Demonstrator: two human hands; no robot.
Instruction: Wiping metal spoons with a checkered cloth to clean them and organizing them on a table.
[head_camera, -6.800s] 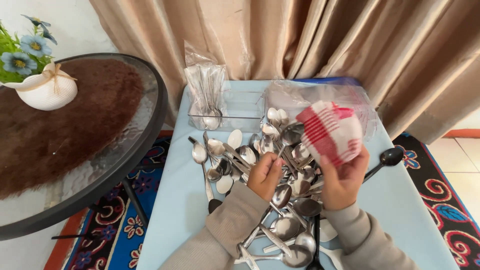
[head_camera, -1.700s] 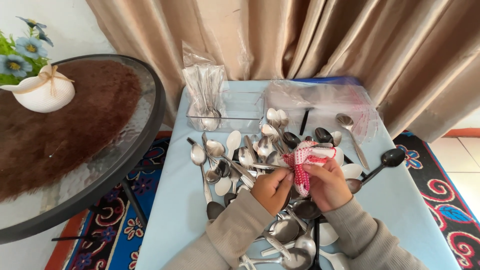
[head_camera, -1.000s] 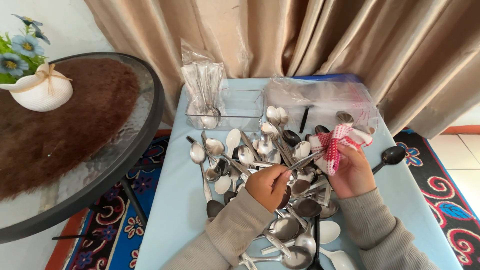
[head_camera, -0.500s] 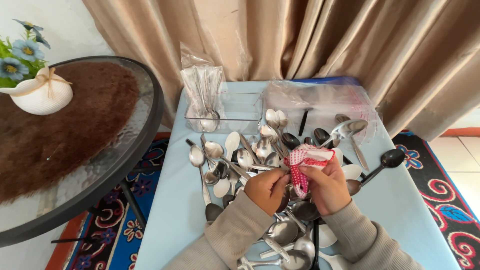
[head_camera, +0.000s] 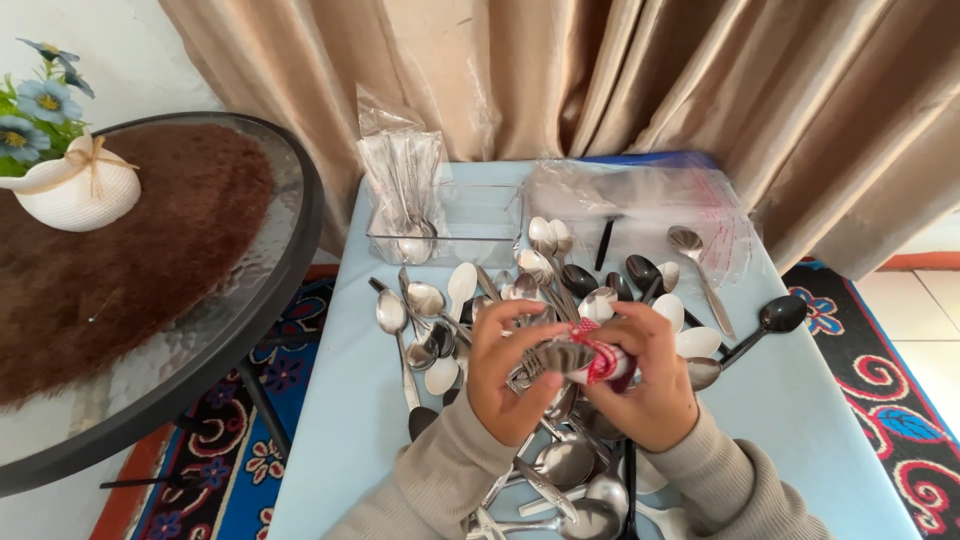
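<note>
My left hand (head_camera: 510, 372) grips a metal spoon (head_camera: 562, 357) by its handle, the bowl pointing right. My right hand (head_camera: 648, 384) presses a red-and-white checked cloth (head_camera: 604, 360) around that spoon's bowl. Both hands hover over a heap of metal, white and black spoons (head_camera: 560, 300) spread on the light blue table (head_camera: 350, 420).
A clear box (head_camera: 480, 215) at the table's back holds a plastic bag of spoons (head_camera: 402, 195). A crumpled clear bag (head_camera: 650, 205) lies at the back right. A round glass table (head_camera: 140, 300) with a white vase (head_camera: 75, 192) stands to the left. Curtains hang behind.
My right hand drew the checked cloth back in from the right, and it now wraps the bowl of the spoon that my left hand holds.
</note>
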